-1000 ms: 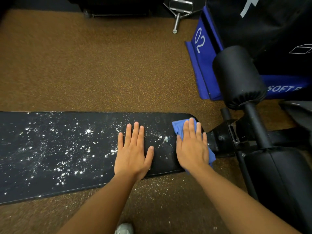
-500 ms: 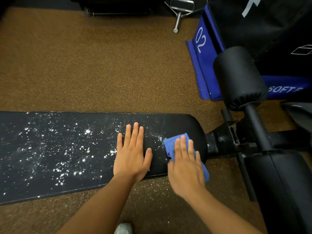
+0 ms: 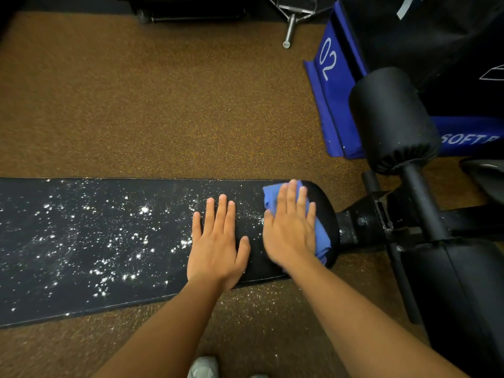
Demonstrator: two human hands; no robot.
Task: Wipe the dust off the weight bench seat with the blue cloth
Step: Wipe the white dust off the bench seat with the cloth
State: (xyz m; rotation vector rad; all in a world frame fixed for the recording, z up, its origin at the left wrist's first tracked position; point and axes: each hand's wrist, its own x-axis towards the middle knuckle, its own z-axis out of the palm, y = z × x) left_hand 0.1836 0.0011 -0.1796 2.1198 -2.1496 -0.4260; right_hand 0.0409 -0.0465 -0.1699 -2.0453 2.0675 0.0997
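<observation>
The long black bench seat [image 3: 90,238] runs left to right and is speckled with white dust over its left and middle parts. My right hand [image 3: 291,227] presses the blue cloth [image 3: 272,195] flat against the seat's rounded right end, most of the cloth hidden under the palm. My left hand [image 3: 218,244] lies flat with fingers spread on the seat just left of the cloth, holding nothing. The patch between and around the hands looks darker and nearly free of dust.
Black foam roller pads [image 3: 392,118] and the bench's metal frame [image 3: 365,222] stand right of the seat. A blue and black soft box [image 3: 335,85] marked 02 sits behind them. A metal handle [image 3: 289,31] lies on the brown speckled floor [image 3: 163,105]. Dust specks lie on the floor below the seat.
My right hand slid the cloth from the seat's near edge back up toward its far right end. My left hand stayed in place on the seat.
</observation>
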